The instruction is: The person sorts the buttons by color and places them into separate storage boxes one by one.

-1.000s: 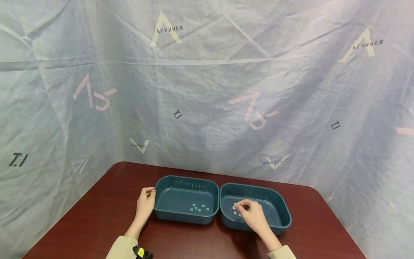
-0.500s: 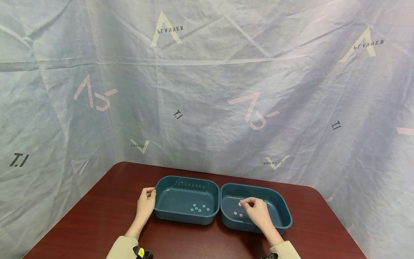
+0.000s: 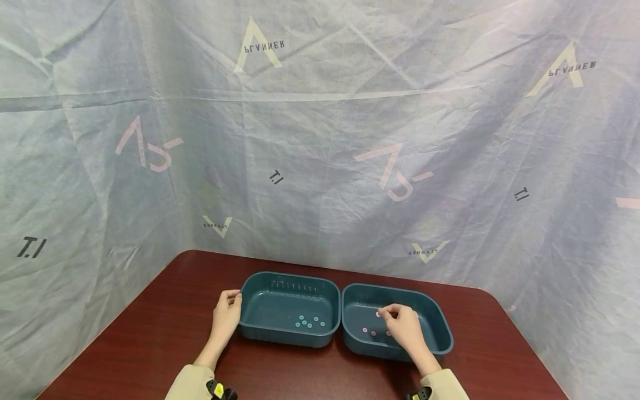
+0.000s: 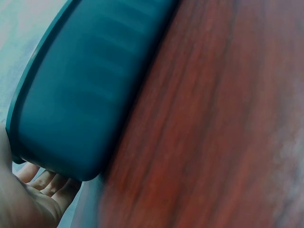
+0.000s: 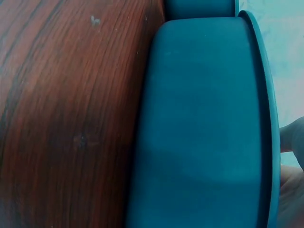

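Note:
My left hand (image 3: 226, 316) grips the left end of a teal plastic basin (image 3: 280, 334); in the left wrist view its thumb meets the rim and the fingers lie against the outer wall. Several small blue round buttons (image 3: 304, 322) lie on that basin's floor, toward its right side. Over a second teal basin (image 3: 367, 347), my right hand (image 3: 404, 328) pinches a small pink button (image 3: 378, 314) between thumb and index finger. More pink buttons (image 3: 373, 333) lie below the hand, partly hidden by it. In the right wrist view, the basin wall hides most of the hand.
Both basins stand side by side, rims touching, on a dark red wooden table (image 3: 300, 369). A pale printed cloth (image 3: 320, 139) hangs behind the table and along its sides.
My right hand has shifted to the right within the right basin, carrying the pinched pink button. Another pink button on the floor has come into sight. The left hand stays put.

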`<state>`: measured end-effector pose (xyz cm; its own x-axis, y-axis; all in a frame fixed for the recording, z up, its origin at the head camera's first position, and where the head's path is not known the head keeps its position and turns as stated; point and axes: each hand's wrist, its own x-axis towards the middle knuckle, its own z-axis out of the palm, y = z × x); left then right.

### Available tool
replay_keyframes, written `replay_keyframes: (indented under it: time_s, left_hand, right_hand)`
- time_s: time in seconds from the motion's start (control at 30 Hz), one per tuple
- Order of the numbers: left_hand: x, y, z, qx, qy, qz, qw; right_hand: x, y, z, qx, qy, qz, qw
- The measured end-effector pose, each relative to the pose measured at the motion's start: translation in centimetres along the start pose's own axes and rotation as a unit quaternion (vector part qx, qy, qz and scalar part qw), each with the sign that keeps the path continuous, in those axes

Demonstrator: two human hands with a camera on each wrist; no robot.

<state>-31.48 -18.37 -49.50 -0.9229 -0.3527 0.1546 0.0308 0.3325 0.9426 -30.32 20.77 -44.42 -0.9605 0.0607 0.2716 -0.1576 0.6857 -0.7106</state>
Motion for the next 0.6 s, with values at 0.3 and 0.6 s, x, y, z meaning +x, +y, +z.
replay_keyframes:
  time_s: [0.3, 0.6]
  left_hand:
    - [-0.08, 0.0, -0.04, 0.003, 0.001, 0.002, 1.0]
    - [-0.11, 0.15, 0.03, 0.004, 0.003, 0.006, 1.0]
  right_hand:
    - [0.42, 0.64, 0.07, -0.013, 0.003, 0.009, 0.9999]
    - [0.75, 0.84, -0.02, -0.013, 0.004, 0.02, 0.9997]
